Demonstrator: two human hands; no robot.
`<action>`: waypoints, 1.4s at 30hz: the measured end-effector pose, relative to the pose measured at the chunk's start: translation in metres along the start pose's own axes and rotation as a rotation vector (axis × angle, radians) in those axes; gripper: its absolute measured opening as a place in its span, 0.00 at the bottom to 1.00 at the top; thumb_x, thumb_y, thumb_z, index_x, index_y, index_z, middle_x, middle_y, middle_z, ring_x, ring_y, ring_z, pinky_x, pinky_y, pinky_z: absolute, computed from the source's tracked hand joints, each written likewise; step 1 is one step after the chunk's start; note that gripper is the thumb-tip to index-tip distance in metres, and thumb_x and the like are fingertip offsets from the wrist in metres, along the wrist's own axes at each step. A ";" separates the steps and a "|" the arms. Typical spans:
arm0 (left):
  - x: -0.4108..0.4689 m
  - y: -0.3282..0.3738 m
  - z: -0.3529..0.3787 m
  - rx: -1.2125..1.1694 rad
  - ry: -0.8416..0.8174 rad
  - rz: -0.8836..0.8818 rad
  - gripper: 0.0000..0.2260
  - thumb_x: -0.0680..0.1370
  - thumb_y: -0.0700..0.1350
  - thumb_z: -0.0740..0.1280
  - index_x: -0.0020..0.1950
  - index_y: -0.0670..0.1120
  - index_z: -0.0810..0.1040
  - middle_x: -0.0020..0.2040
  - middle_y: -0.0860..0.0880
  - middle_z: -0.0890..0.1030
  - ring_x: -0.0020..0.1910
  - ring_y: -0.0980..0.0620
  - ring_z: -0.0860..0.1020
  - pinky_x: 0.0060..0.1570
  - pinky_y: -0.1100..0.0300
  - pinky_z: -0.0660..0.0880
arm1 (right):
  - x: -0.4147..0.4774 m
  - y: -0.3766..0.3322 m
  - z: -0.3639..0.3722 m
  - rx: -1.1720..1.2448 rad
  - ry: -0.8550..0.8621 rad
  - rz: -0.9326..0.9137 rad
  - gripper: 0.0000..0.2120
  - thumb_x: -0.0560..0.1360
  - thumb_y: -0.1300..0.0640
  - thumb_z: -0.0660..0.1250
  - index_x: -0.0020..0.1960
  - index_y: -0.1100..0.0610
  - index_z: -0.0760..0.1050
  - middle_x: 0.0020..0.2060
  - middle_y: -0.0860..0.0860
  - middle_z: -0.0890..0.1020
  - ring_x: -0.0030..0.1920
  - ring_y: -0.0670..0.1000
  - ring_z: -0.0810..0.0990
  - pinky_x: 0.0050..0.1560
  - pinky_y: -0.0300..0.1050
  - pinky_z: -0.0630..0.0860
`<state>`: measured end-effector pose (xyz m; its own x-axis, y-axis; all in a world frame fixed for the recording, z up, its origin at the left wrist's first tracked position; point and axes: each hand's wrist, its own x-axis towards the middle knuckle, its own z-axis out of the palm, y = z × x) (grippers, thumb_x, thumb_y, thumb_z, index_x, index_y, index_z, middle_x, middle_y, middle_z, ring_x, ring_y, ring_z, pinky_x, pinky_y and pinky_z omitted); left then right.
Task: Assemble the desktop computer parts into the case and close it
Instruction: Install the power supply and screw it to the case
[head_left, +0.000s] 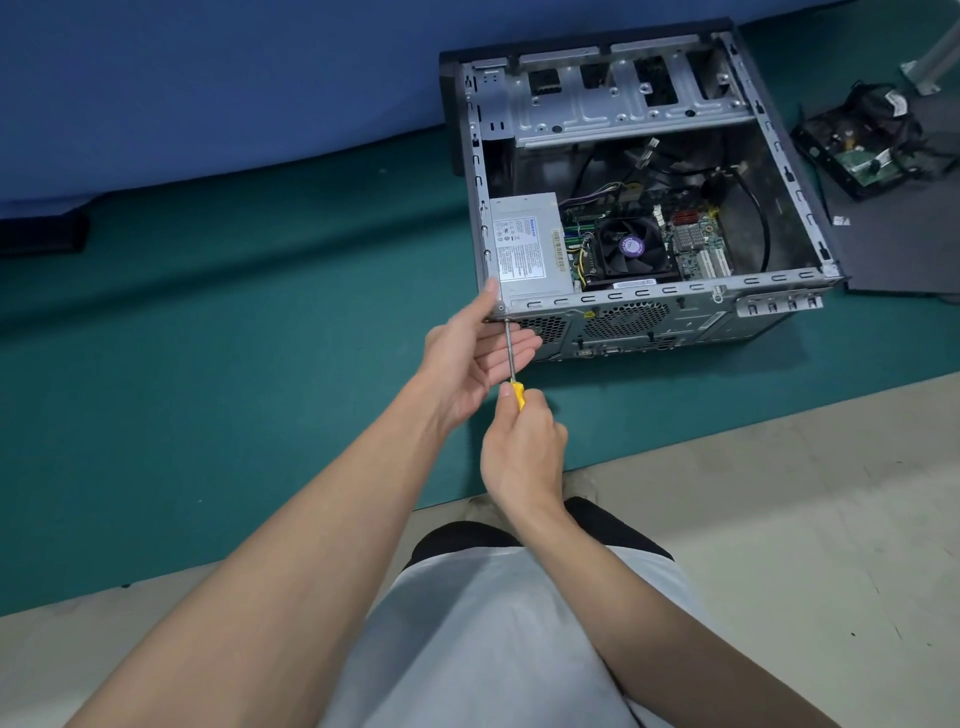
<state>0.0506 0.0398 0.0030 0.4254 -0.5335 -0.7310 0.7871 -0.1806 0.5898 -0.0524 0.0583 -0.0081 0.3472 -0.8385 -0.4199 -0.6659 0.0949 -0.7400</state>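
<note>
No text legible at this resolution.
- Power supply label (522, 248): blue brand heading, certification marks and fine print, all too small to read.
- Barcode sticker (557, 249) beside it: unreadable.
- CPU fan hub sticker (632, 245): purple, print blurred.
- White strip label (635, 283) below the fan: unreadable.

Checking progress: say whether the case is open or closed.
Open. The case is uncovered on top; fan and power supply show inside.

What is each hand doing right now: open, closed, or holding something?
Left hand: open, fingers straight beside the screwdriver shaft.
Right hand: grips the screwdriver's yellow handle.
</note>
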 end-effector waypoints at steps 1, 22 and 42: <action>0.001 0.002 0.000 0.001 0.005 -0.021 0.26 0.74 0.55 0.72 0.55 0.31 0.76 0.46 0.35 0.84 0.45 0.42 0.85 0.40 0.56 0.82 | 0.001 0.000 0.001 0.010 0.012 0.000 0.17 0.83 0.50 0.50 0.50 0.61 0.70 0.43 0.58 0.76 0.41 0.53 0.62 0.36 0.43 0.52; 0.005 -0.001 0.007 0.001 0.102 0.014 0.18 0.76 0.49 0.71 0.47 0.31 0.78 0.39 0.36 0.84 0.38 0.44 0.85 0.32 0.60 0.80 | 0.002 -0.007 -0.011 0.123 0.041 0.058 0.21 0.79 0.41 0.56 0.42 0.59 0.69 0.34 0.54 0.77 0.34 0.53 0.73 0.31 0.43 0.62; 0.003 -0.005 0.002 0.060 0.052 0.065 0.02 0.75 0.27 0.65 0.46 0.30 0.78 0.38 0.38 0.84 0.38 0.45 0.85 0.36 0.61 0.80 | 0.017 0.003 -0.023 1.025 -0.338 0.408 0.18 0.80 0.45 0.60 0.39 0.59 0.69 0.26 0.51 0.65 0.21 0.47 0.62 0.21 0.39 0.57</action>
<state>0.0471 0.0378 -0.0019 0.4987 -0.5023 -0.7064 0.7292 -0.1973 0.6552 -0.0640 0.0318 -0.0058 0.4920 -0.4729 -0.7310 0.0255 0.8471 -0.5308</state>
